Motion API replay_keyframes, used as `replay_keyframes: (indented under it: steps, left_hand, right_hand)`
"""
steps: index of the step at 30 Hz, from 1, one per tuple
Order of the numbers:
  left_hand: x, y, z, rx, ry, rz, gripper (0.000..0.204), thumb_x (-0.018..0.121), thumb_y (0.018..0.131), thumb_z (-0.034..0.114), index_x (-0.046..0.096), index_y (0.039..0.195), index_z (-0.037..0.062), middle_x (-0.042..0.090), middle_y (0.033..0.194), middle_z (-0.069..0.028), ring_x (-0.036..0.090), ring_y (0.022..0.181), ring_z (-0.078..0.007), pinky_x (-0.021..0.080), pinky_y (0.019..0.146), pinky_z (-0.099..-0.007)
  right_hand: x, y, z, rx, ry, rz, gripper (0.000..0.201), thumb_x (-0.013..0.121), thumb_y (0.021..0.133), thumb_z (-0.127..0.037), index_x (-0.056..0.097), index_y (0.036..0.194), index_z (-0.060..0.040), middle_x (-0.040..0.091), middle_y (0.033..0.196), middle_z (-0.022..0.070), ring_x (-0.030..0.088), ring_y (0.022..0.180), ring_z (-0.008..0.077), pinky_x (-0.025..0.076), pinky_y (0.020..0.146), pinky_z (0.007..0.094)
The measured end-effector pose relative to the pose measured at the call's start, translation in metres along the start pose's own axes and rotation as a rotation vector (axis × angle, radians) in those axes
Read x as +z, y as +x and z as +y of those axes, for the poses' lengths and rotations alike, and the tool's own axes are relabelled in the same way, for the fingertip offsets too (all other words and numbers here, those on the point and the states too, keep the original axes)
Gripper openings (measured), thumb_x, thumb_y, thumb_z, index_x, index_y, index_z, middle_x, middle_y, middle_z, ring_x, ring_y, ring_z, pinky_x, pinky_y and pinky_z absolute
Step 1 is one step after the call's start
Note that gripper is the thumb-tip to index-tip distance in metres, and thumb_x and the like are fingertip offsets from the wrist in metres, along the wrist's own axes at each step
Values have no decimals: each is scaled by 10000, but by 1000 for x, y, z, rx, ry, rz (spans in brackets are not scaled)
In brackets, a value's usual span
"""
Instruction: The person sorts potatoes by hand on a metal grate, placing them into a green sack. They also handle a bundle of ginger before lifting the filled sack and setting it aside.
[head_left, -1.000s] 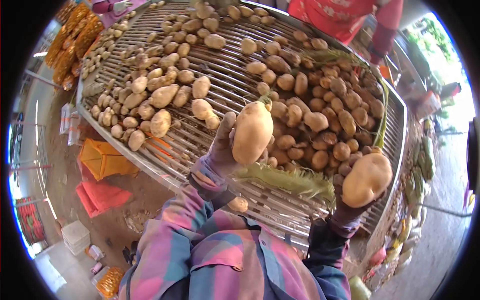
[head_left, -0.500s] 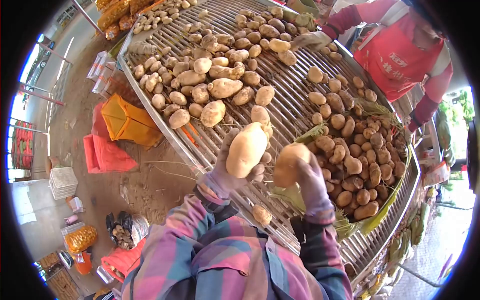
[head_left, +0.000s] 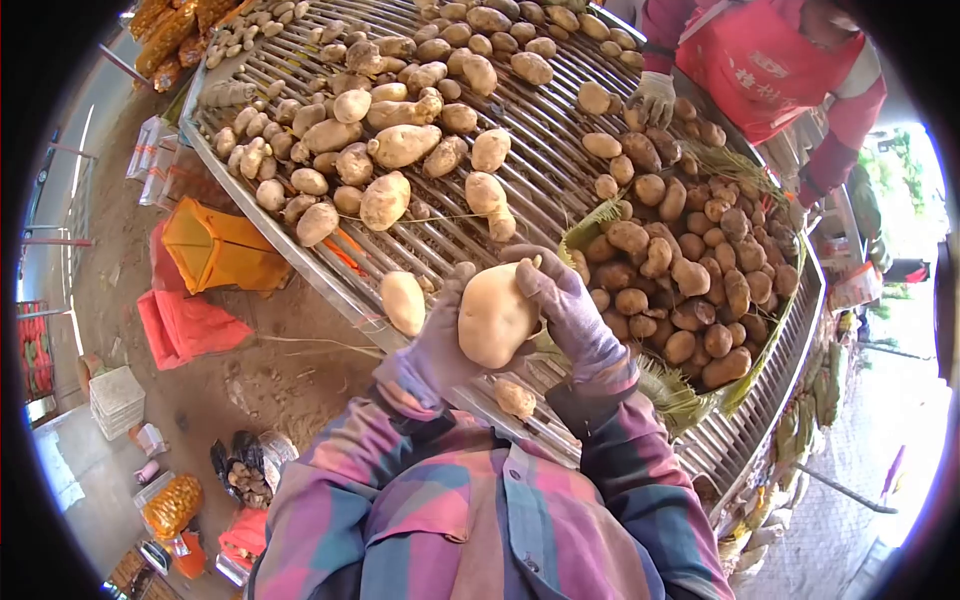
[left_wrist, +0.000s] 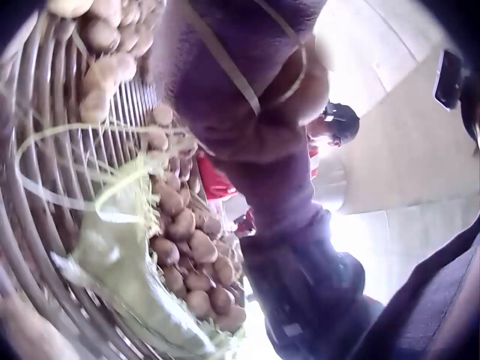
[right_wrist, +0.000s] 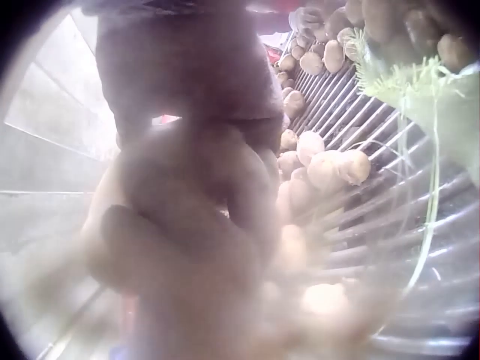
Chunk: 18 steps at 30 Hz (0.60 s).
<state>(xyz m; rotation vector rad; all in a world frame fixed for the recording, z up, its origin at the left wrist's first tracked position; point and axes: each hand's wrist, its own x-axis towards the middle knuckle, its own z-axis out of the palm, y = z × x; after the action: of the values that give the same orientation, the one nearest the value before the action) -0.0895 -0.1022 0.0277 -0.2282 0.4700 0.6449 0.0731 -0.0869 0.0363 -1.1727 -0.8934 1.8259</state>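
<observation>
In the head view a large smooth potato [head_left: 497, 318] is held between both gloved hands in front of the chest. My left hand [head_left: 442, 345] grips it from the left, palm against its side. The right hand [head_left: 580, 318] has its curled fingers and thumb at the potato's upper right end. Just left of the left hand, another pale potato [head_left: 403, 303] overlaps the front edge of the slatted metal table [head_left: 350, 283]. A small potato [head_left: 515, 398] lies close below the hands. In the left wrist view the purple-gloved right hand [left_wrist: 240, 82] looms large; the right wrist view is blurred.
Many potatoes [head_left: 400, 146] are spread over the slats at left. A green woven sack [head_left: 690, 400] holds a heap of darker potatoes [head_left: 700, 270] at right. Across the table, a person in a red apron [head_left: 765, 70] reaches among potatoes. An orange bag [head_left: 210, 245] stands on the ground.
The right hand has come in from the right, first carrying a second large potato, and now meets the left hand at one potato. A large potato now appears left of the left hand.
</observation>
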Motion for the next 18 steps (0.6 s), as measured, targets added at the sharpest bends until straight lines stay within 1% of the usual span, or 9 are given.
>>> replay_keyframes:
  steps: [2,3,9,11,14,15,16,17,18]
  left_hand:
    - [-7,-3,0,37,102,-55,613,568,846,518,442,1276,100,587,1093,-130,624,892,-238,552,727,-390]
    - [-10,-4,-1,81,206,-112,621,600,839,489,438,1279,82,581,1109,-119,614,953,-237,550,775,-393]
    - [-18,3,-27,116,266,-116,585,641,836,402,432,1278,81,566,1117,-81,588,980,-206,523,801,-381]
    - [-45,7,-33,68,384,-70,543,647,847,342,437,1279,89,546,1137,-55,567,996,-175,500,832,-365]
    - [-46,14,-37,77,383,-81,609,663,823,378,418,1294,79,541,1148,-58,576,989,-175,517,812,-375]
    - [-38,12,-34,79,387,-85,609,663,823,378,418,1294,79,541,1148,-58,576,989,-175,517,812,-375]
    - [-28,7,-30,49,358,-125,645,646,821,414,395,1316,83,547,1142,-96,591,963,-211,540,709,-370]
    - [-22,3,-30,19,328,-163,682,629,820,450,372,1337,88,552,1135,-134,605,938,-246,564,606,-364]
    - [-21,3,-31,22,327,-164,682,629,820,450,372,1337,88,552,1135,-134,605,938,-246,564,606,-364]
  right_hand:
    - [-5,-4,5,-4,-227,35,398,569,914,-345,551,1152,-27,596,924,6,534,791,86,462,712,236]
    - [-1,-4,9,-155,-241,76,353,528,936,-334,601,1072,-16,615,869,9,530,757,80,458,688,243]
    - [-36,12,43,-118,-371,157,348,503,940,-324,629,916,-1,624,774,38,565,735,106,462,674,255]
    - [-37,11,42,133,-58,253,348,497,943,-313,610,832,-3,617,760,46,590,739,141,473,671,274]
    - [-59,7,68,76,-105,231,386,466,951,-371,596,964,-7,628,839,65,599,785,152,477,738,292]
    - [-47,-5,46,116,-52,230,436,448,954,-410,582,1055,-8,634,893,74,604,819,161,479,783,302]
    - [-36,-18,31,114,-54,229,436,448,954,-410,582,1055,-8,634,893,74,604,819,161,479,783,302]
    - [-29,-28,24,58,50,110,480,440,949,-442,563,1105,-5,631,933,68,602,845,162,474,810,297]
    - [-24,-37,19,2,153,-10,530,432,945,-474,544,1156,-2,629,972,62,599,871,162,468,836,292]
